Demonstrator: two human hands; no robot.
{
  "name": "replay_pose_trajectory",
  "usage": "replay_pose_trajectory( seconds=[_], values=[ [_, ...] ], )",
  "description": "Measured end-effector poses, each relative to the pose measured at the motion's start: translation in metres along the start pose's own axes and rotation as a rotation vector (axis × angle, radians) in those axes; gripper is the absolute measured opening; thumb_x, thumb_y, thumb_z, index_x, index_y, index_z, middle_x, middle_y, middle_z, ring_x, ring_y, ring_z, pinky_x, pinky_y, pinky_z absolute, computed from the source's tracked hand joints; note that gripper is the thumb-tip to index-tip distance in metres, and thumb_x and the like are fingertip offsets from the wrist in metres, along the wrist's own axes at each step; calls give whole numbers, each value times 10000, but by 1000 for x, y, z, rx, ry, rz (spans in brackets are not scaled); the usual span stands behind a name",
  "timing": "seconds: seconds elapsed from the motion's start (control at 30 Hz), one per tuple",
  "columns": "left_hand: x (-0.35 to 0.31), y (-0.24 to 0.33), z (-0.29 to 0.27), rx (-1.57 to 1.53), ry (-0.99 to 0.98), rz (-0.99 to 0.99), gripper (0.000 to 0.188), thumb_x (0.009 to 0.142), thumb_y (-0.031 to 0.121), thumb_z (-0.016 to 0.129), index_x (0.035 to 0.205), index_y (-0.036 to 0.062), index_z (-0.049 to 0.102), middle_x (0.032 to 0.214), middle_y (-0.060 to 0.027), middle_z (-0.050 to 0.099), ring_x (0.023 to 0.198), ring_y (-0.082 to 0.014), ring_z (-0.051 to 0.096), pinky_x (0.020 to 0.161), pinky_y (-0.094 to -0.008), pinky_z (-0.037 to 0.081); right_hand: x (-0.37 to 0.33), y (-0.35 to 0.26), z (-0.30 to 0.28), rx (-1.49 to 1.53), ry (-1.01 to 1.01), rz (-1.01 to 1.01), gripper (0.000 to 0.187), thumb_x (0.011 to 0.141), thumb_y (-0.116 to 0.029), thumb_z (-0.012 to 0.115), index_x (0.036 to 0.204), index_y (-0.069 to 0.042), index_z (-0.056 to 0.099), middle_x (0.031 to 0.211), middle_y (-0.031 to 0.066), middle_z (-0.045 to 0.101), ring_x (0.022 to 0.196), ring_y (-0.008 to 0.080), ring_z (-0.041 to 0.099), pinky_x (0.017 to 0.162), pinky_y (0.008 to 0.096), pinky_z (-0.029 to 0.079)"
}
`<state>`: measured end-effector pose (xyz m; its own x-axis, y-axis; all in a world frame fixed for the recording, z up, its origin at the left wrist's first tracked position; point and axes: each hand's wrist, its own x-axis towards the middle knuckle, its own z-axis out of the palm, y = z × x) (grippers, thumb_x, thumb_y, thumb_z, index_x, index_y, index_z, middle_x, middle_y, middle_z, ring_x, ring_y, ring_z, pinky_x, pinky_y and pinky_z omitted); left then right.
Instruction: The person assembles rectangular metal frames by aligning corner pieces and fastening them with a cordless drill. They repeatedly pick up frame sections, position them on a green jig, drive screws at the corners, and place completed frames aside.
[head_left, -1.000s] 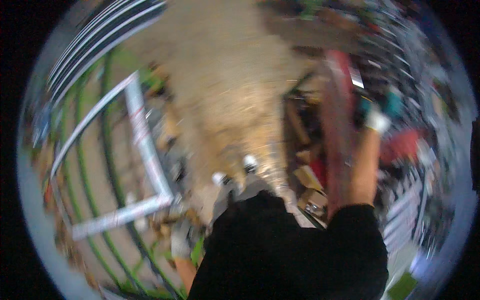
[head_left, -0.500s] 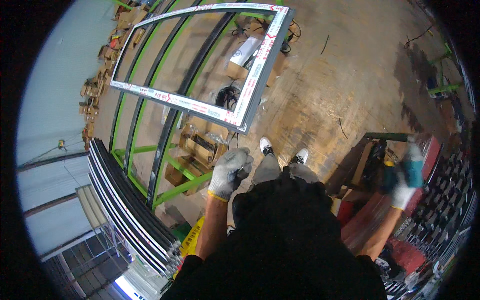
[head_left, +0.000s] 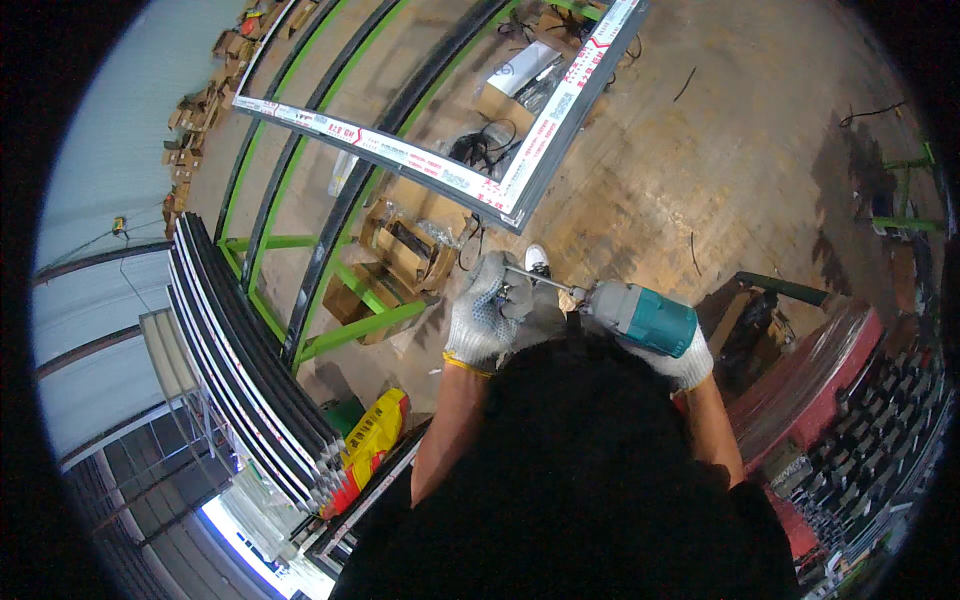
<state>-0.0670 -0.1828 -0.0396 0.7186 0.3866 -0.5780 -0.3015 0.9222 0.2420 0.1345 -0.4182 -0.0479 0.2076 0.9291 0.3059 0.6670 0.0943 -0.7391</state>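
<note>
A teal and grey power drill is in my right hand, which wears a white glove and wraps round it from below and behind. Its long thin bit points left. The bit's tip reaches the fingers of my left hand, also gloved, with grey-blue grip dots. Those fingers are curled together; anything small between them is hidden. Ahead of both hands lies a large dark window frame with white printed protective film, resting on a rack of curved black-topped green bars.
Open cardboard boxes and black cables lie under and beside the rack. Stacked long profiles and a yellow bag are at left. A red film-wrapped stack stands at right, near many small dark profile pieces.
My right hand has swung the drill in from the far right to in front of my body. My left hand has moved slightly right and up, meeting the bit. The view has shifted.
</note>
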Motion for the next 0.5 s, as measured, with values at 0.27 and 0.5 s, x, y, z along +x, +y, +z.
replay_pose_trajectory(
  seconds=[0.27,0.5],
  values=[
    [5,-8,-14,449,19,282,168,1027,148,674,1130,28,618,820,-22,557,671,-123,497,577,-274,418,7,7,-9,185,14,78,384,737,-102,879,1103,-127,767,1169,132,754,1098,371,716,977,436,567],
    [28,1,-6,473,132,97,264,1028,270,686,1125,41,597,860,-16,583,697,-130,547,596,-258,450,0,29,12,262,163,263,334,736,-117,887,1048,-86,774,1031,126,770,956,337,743,894,428,585]
  ],
)
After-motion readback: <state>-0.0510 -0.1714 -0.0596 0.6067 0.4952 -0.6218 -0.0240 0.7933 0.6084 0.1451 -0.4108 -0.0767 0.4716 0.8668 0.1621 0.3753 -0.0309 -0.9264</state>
